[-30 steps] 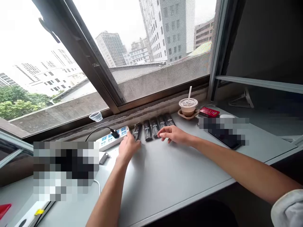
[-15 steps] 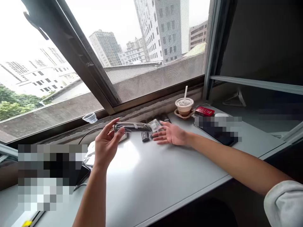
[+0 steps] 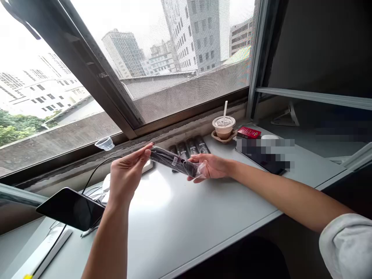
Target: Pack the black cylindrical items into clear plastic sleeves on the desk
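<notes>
A long black item in a clear plastic wrapper (image 3: 174, 161) hangs between my hands above the white desk (image 3: 186, 217), tilted down to the right. My left hand (image 3: 132, 166) pinches its left end between thumb and fingers. At the other end, my right hand (image 3: 207, 166) has its fingers and thumb around the crumpled clear plastic. Several similar black wrapped packets (image 3: 202, 144) lie side by side behind, near the window wall, partly hidden by the held item and my right hand.
A lidded drink cup (image 3: 223, 127) with a straw stands in a cardboard holder. Beside it are a red box (image 3: 249, 132) and a partly blurred dark flat object (image 3: 267, 161). A small plastic cup (image 3: 105, 143) rests by the window. A phone (image 3: 72, 208) and cables are at left.
My right hand has closed on the wrapper's right end, which was by its spread fingers before. The item now slopes down to the right, and more of the packets behind shows.
</notes>
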Demonstrator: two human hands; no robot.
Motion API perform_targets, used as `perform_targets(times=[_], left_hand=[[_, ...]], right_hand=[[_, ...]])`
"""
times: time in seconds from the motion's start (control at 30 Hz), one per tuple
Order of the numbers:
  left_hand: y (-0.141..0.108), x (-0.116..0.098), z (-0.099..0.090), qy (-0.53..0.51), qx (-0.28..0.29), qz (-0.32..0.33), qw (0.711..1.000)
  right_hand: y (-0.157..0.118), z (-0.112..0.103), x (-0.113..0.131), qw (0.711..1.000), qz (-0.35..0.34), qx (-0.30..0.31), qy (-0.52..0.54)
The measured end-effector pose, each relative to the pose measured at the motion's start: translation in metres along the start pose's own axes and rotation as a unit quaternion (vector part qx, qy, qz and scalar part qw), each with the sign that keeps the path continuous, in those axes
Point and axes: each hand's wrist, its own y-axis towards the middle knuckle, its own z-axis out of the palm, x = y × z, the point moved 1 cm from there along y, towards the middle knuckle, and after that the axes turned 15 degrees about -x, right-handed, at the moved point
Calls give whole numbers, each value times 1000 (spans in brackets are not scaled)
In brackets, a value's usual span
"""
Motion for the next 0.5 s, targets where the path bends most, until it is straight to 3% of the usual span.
perform_targets(times=[0.17,0.33,0.4,0.47,0.5], left_hand=[[-1,-11,-2,-48,-21,-14,999],[3,-8,-14,-60,-44,-26,997],[5,-6,-20,9,-69,37,997],[3,-5,-19,123,-78,174,974],[0,-4,-16,177,-55,252,950]], right_hand=[[-4,4,2,999,1,-15,-29],[-1,0,1,998,-31,-14,-49],[2,-3,0,997,-43,-28,-54],[5,-6,-1,995,-54,-40,-72],[6,-7,-2,994,-58,-43,-84]])
